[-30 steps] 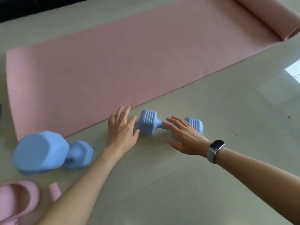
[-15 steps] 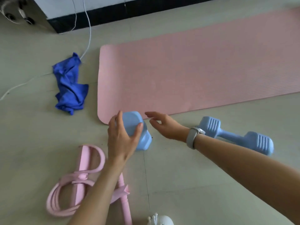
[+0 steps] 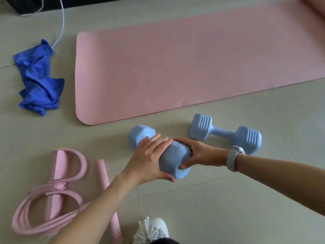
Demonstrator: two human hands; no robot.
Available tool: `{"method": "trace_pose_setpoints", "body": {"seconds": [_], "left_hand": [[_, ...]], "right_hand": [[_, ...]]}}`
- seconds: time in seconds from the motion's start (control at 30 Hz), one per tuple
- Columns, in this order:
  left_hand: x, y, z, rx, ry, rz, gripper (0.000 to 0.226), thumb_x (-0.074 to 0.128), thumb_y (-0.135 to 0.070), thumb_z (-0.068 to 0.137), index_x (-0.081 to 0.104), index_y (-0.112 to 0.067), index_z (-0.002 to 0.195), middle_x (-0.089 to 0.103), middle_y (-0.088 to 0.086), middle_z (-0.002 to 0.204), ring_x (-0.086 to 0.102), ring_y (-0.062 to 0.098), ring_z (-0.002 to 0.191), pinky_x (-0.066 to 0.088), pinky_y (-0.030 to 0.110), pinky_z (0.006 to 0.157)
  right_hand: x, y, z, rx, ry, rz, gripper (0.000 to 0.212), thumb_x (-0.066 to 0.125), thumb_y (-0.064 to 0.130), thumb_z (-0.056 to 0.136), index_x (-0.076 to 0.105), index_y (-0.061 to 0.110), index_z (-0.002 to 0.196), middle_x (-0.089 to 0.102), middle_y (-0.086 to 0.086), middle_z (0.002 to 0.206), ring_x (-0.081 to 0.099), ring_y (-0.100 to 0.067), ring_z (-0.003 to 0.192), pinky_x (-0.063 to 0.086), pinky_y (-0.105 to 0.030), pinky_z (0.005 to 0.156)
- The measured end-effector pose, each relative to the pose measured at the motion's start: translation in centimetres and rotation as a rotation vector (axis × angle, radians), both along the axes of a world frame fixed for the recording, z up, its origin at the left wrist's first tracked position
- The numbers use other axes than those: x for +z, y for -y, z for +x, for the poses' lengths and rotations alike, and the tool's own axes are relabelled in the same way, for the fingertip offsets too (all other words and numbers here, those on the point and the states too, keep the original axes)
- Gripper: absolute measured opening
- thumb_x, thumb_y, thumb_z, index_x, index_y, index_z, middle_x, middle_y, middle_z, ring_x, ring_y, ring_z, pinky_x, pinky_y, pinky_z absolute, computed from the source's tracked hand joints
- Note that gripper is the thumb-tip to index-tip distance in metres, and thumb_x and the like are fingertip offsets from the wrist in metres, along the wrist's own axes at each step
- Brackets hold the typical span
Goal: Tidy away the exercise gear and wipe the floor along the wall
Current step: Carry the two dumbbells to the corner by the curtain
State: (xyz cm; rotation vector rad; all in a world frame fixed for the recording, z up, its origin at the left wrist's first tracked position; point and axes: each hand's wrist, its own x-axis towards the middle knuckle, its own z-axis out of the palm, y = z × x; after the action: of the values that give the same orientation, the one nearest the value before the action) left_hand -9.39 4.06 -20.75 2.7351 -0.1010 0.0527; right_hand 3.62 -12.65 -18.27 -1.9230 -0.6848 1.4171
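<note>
Two pale blue dumbbells (image 3: pixel 226 133), one with ribbed ends; a pink ridged mat (image 3: pixel 193 67); a deep blue cloth (image 3: pixel 39 80); pink resistance bands (image 3: pixel 58 191); a beige tiled floor (image 3: pixel 228 208).

bare forearms, pale grey wristband (image 3: pixel 233 158), white beaded shoe (image 3: pixel 151 230).
</note>
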Motion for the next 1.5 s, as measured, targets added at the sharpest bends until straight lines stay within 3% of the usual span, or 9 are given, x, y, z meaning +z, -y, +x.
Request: {"method": "trace_pose_setpoints", "body": {"seconds": [0.23,0.6,0.77,0.87,0.93,1.07,1.2,1.4,1.5], "left_hand": [[-5.1,4.0,-2.1,-0.181,-0.092,0.148,0.109,0.058,-0.078,0.044,0.037,-0.022,0.135,0.065,-0.004,0.117,0.058,0.019,0.117,0.025,0.048,0.104],[-7.3,4.0,-1.9,-0.063,0.118,0.126,0.065,0.064,-0.063,0.057,0.058,-0.019,0.104,0.068,0.000,0.106,0.048,0.014,0.105,0.030,0.038,0.094],[-6.2,5.1,-2.3,0.397,-0.033,-0.125,0.040,0.053,-0.045,0.077,0.062,-0.012,0.097,0.064,0.005,0.093,0.059,0.021,0.090,0.046,0.032,0.079],[-5.4,6.4,0.2,0.850,-0.426,-0.538,0.044,0.051,-0.034,0.091,0.052,-0.003,0.122,0.060,0.009,0.118,0.056,0.027,0.111,0.041,0.032,0.092],[-6.1,7.3,2.2,1.015,-0.564,-0.833,0.037,0.048,-0.028,0.094,0.051,-0.001,0.120,0.060,0.010,0.113,0.055,0.029,0.112,0.039,0.030,0.088],[-6.9,9.1,4.9,1.285,-0.497,-1.234,0.027,0.046,-0.023,0.095,0.039,-0.001,0.110,0.058,0.006,0.086,0.061,0.028,0.088,0.049,0.038,0.083],[-6.5,10.3,5.7,1.219,-0.446,-1.296,0.019,0.039,-0.023,0.098,0.027,-0.009,0.106,0.052,0.003,0.074,0.058,0.017,0.064,0.048,0.029,0.062],[-7.9,7.5,4.7,0.938,-0.569,-0.962,0.023,0.041,-0.023,0.097,0.029,-0.006,0.108,0.052,0.011,0.076,0.058,0.028,0.064,0.054,0.047,0.078],[-7.9,5.6,4.2,0.677,-0.708,-0.703,0.036,0.041,-0.028,0.096,0.030,-0.006,0.121,0.059,0.014,0.081,0.060,0.028,0.066,0.051,0.038,0.074]], "right_hand": [[-4.0,4.2,-2.8,0.297,0.374,-0.072,0.079,0.081,0.027,0.065,0.034,0.017,0.127,0.043,0.001,0.124,0.052,-0.019,0.105,0.045,-0.030,0.087],[-6.6,6.8,-2.5,0.401,0.453,-0.070,0.072,0.070,0.031,0.079,0.028,0.017,0.137,0.031,0.003,0.142,0.048,-0.022,0.117,0.042,-0.030,0.092],[-5.2,8.9,0.4,0.477,0.729,0.012,0.057,0.048,0.048,0.086,0.043,0.018,0.134,0.048,-0.003,0.138,0.051,-0.021,0.123,0.048,-0.034,0.094],[-5.5,10.0,3.2,0.349,1.000,0.066,0.037,0.046,0.031,0.084,0.063,0.011,0.111,0.067,-0.010,0.110,0.065,-0.029,0.102,0.054,-0.041,0.082],[-6.1,10.0,5.5,0.226,1.075,-0.056,0.038,0.054,0.017,0.082,0.057,0.006,0.119,0.061,-0.017,0.118,0.060,-0.035,0.107,0.049,-0.046,0.090],[-6.7,8.8,8.7,0.141,0.860,-0.417,0.062,0.050,0.031,0.092,0.021,0.015,0.144,0.035,-0.012,0.146,0.042,-0.033,0.128,0.034,-0.043,0.104],[-7.9,6.8,9.8,0.167,0.744,-0.512,0.050,0.044,0.035,0.094,0.028,0.015,0.137,0.048,-0.018,0.129,0.049,-0.036,0.115,0.040,-0.043,0.092],[-8.0,7.2,8.7,0.116,0.560,-0.501,0.037,0.046,0.032,0.095,0.039,0.002,0.116,0.058,-0.018,0.108,0.056,-0.036,0.097,0.034,-0.034,0.070],[-8.2,8.5,6.3,0.022,0.409,-0.457,0.031,0.045,0.033,0.095,0.040,0.004,0.106,0.051,-0.012,0.094,0.051,-0.030,0.082,0.034,-0.033,0.070]]}}
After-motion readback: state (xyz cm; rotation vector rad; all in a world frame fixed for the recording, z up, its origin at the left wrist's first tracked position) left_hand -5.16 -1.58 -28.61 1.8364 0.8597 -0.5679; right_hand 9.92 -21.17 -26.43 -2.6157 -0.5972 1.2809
